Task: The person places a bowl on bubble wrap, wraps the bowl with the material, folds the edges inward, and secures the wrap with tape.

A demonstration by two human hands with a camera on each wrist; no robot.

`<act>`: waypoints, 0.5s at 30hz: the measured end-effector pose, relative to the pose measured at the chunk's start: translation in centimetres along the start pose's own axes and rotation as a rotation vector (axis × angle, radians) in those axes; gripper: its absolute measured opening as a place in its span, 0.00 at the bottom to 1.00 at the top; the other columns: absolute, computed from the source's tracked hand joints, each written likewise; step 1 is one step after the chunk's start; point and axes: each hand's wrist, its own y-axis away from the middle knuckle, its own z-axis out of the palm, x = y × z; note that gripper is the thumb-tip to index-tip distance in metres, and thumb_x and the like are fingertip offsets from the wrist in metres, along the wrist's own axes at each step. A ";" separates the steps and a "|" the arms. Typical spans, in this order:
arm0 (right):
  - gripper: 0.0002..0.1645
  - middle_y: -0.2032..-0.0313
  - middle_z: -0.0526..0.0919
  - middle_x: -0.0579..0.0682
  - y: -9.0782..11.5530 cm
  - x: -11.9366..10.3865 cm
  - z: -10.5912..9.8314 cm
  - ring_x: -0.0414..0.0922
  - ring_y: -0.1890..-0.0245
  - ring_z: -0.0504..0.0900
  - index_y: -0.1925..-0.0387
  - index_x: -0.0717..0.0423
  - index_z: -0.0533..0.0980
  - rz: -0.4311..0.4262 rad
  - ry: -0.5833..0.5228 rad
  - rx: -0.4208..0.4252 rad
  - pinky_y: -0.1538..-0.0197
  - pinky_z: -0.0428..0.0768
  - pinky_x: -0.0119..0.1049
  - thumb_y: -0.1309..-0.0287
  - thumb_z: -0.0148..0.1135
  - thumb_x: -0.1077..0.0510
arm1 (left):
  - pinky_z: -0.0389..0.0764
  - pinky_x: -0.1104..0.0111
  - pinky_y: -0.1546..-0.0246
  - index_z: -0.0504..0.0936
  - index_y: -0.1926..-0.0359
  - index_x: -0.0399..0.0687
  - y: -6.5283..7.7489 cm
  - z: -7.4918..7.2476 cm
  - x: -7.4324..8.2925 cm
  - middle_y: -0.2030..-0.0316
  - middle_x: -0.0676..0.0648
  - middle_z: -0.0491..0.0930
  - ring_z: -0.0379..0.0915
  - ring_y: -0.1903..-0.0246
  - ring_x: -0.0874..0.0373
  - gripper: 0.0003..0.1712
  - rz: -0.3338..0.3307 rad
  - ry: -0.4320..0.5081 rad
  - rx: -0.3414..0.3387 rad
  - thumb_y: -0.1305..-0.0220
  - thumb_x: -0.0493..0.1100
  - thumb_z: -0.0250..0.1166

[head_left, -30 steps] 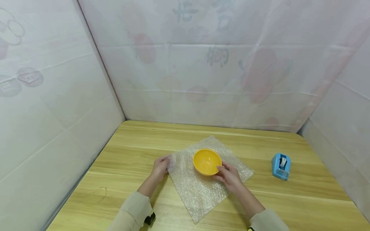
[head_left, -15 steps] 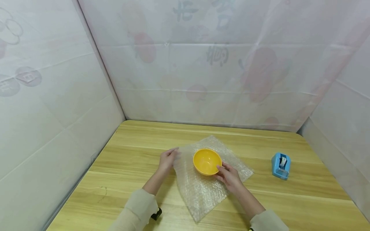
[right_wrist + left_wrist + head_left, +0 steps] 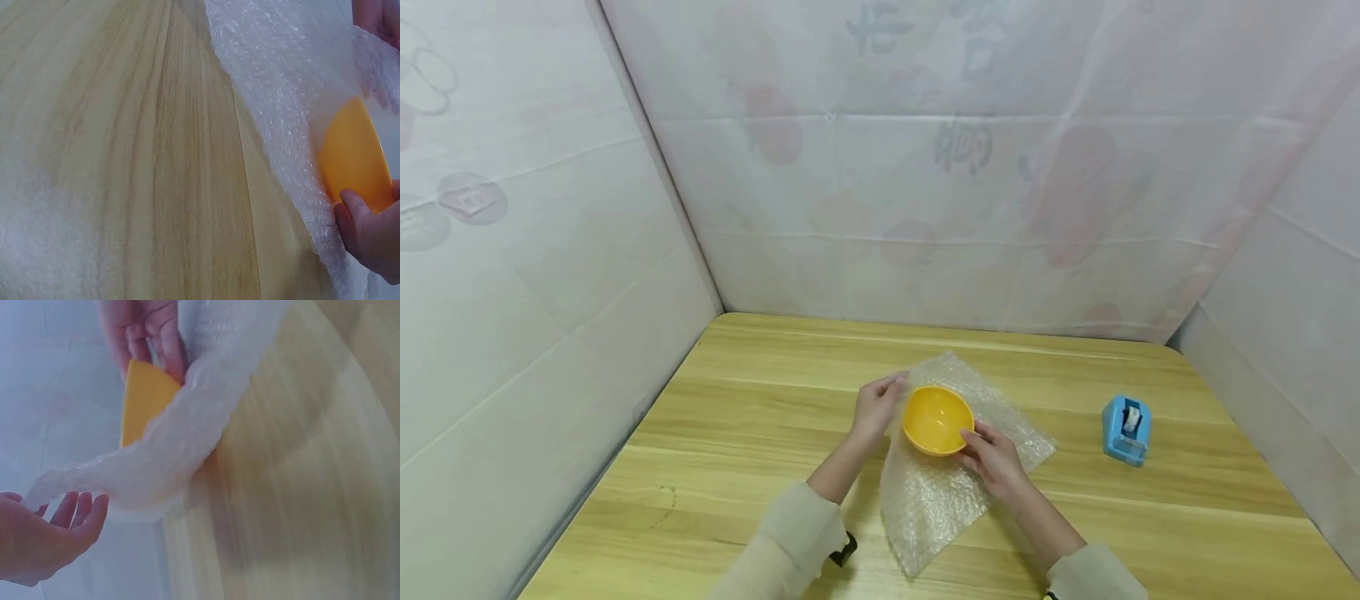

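Wooden table [image 3: 760,400] amid pale walls [image 3: 850,283], left grip [image 3: 876,408] closed on bubble wrap [image 3: 928,504], right grip [image 3: 997,461] closed on yellow bowl [image 3: 934,419]

Head cam: I get bright, fairly even light; soft shadows on table [image 3: 760,450] near both forearms [image 3: 837,477]; small highlight in bowl [image 3: 936,415], sparkly glare on bubble wrap [image 3: 932,504]. L wrist cam: hazy, low contrast, bluish cast, fine detail soft; table grain bows at R edge. R wrist cam: grain sharper, pale glare lower L. Light dir. unclear.
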 end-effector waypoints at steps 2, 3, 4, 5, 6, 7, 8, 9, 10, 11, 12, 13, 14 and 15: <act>0.31 0.48 0.71 0.61 0.0 0.0 0.0 0.39 0.62 0.80 0.35 0.71 0.56 0.001 0.006 0.000 0.51 0.80 0.36 0.36 0.50 0.63 | 0.70 0.54 0.41 0.75 0.49 0.27 0.2 0.4 0.1 0.45 0.33 0.74 0.69 0.42 0.39 0.18 0.027 -0.021 -0.008 0.33 0.38 0.51; 0.30 0.48 0.71 0.61 0.0 0.0 0.0 0.39 0.62 0.80 0.35 0.71 0.56 0.002 0.009 0.003 0.51 0.80 0.36 0.36 0.50 0.63 | 0.71 0.54 0.42 0.75 0.49 0.27 -0.1 0.6 -0.5 0.46 0.33 0.74 0.69 0.43 0.39 0.19 0.039 -0.027 -0.021 0.33 0.39 0.52; 0.30 0.48 0.71 0.61 0.0 0.0 0.1 0.39 0.62 0.80 0.35 0.71 0.56 0.003 0.014 0.004 0.51 0.80 0.37 0.36 0.50 0.63 | 0.72 0.55 0.42 0.75 0.49 0.27 -0.3 0.7 -1.1 0.46 0.33 0.74 0.70 0.43 0.40 0.20 0.055 -0.035 -0.037 0.33 0.40 0.53; 0.30 0.48 0.71 0.61 0.1 0.0 0.1 0.39 0.62 0.80 0.35 0.71 0.56 0.004 0.018 0.004 0.51 0.80 0.37 0.36 0.50 0.63 | 0.72 0.55 0.42 0.75 0.48 0.27 -0.6 0.7 -1.8 0.46 0.33 0.75 0.70 0.44 0.40 0.21 0.069 -0.047 -0.058 0.33 0.41 0.53; 0.30 0.48 0.71 0.61 0.1 0.0 0.1 0.39 0.62 0.80 0.36 0.71 0.57 0.003 0.021 0.005 0.51 0.80 0.37 0.36 0.50 0.63 | 0.74 0.56 0.44 0.75 0.48 0.28 -1.0 0.7 -2.5 0.47 0.33 0.75 0.72 0.45 0.40 0.21 0.088 -0.061 -0.076 0.33 0.43 0.54; 0.30 0.48 0.71 0.61 0.1 0.0 0.1 0.39 0.63 0.80 0.36 0.71 0.56 0.001 0.024 0.003 0.50 0.80 0.37 0.36 0.50 0.63 | 0.75 0.57 0.45 0.75 0.48 0.29 -1.2 0.6 -3.2 0.48 0.33 0.76 0.73 0.46 0.41 0.22 0.110 -0.085 -0.099 0.33 0.43 0.53; 0.31 0.48 0.71 0.61 0.1 0.0 0.1 0.38 0.63 0.79 0.36 0.72 0.56 -0.001 0.028 0.002 0.50 0.80 0.36 0.36 0.51 0.62 | 0.76 0.58 0.46 0.75 0.48 0.30 -1.5 0.5 -3.9 0.48 0.34 0.77 0.74 0.48 0.42 0.22 0.138 -0.106 -0.126 0.32 0.44 0.53; 0.31 0.48 0.72 0.61 0.1 0.0 0.1 0.38 0.63 0.79 0.36 0.72 0.56 -0.003 0.028 0.002 0.51 0.80 0.36 0.36 0.51 0.62 | 0.77 0.58 0.48 0.76 0.49 0.30 -1.8 0.3 -4.6 0.49 0.34 0.78 0.75 0.49 0.42 0.21 0.179 -0.134 -0.153 0.32 0.44 0.53; 0.31 0.48 0.72 0.61 0.1 0.0 0.1 0.38 0.63 0.79 0.36 0.72 0.57 -0.005 0.029 0.004 0.51 0.81 0.36 0.36 0.51 0.62 | 0.78 0.59 0.50 0.77 0.50 0.31 -1.9 0.1 -5.1 0.51 0.35 0.79 0.76 0.50 0.43 0.20 0.234 -0.184 -0.180 0.32 0.44 0.54; 0.31 0.49 0.72 0.61 0.1 0.0 0.1 0.38 0.64 0.79 0.36 0.72 0.57 -0.009 0.027 0.005 0.52 0.81 0.36 0.36 0.51 0.62 | 0.79 0.59 0.52 0.78 0.52 0.31 -2.0 -0.1 -5.5 0.52 0.35 0.80 0.77 0.52 0.44 0.19 0.297 -0.245 -0.209 0.32 0.43 0.53; 0.31 0.49 0.72 0.61 0.0 0.0 0.1 0.38 0.64 0.79 0.36 0.72 0.57 -0.013 0.028 0.000 0.51 0.81 0.36 0.36 0.51 0.62 | 0.80 0.59 0.52 0.79 0.53 0.31 -2.1 -0.4 -5.8 0.54 0.35 0.80 0.77 0.53 0.44 0.17 0.373 -0.317 -0.240 0.33 0.42 0.54; 0.31 0.49 0.72 0.60 0.0 0.0 0.1 0.38 0.64 0.79 0.36 0.72 0.57 -0.015 0.030 -0.001 0.51 0.81 0.36 0.36 0.51 0.62 | 0.79 0.59 0.52 0.80 0.54 0.32 -2.2 -0.7 -6.2 0.54 0.36 0.81 0.77 0.53 0.45 0.16 0.452 -0.405 -0.273 0.33 0.40 0.54; 0.30 0.49 0.72 0.60 0.0 0.0 0.1 0.38 0.64 0.80 0.36 0.72 0.57 -0.016 0.029 0.000 0.51 0.81 0.36 0.36 0.51 0.63 | 0.79 0.59 0.52 0.81 0.56 0.33 -2.2 -0.9 -6.5 0.55 0.37 0.81 0.77 0.53 0.45 0.14 0.537 -0.498 -0.309 0.34 0.39 0.54; 0.30 0.49 0.72 0.60 0.0 0.0 0.0 0.38 0.64 0.80 0.36 0.72 0.57 -0.017 0.030 0.000 0.51 0.80 0.36 0.36 0.51 0.63 | 0.79 0.60 0.51 0.81 0.57 0.34 -2.2 -1.1 -6.8 0.55 0.38 0.82 0.77 0.53 0.47 0.13 0.632 -0.597 -0.336 0.36 0.38 0.55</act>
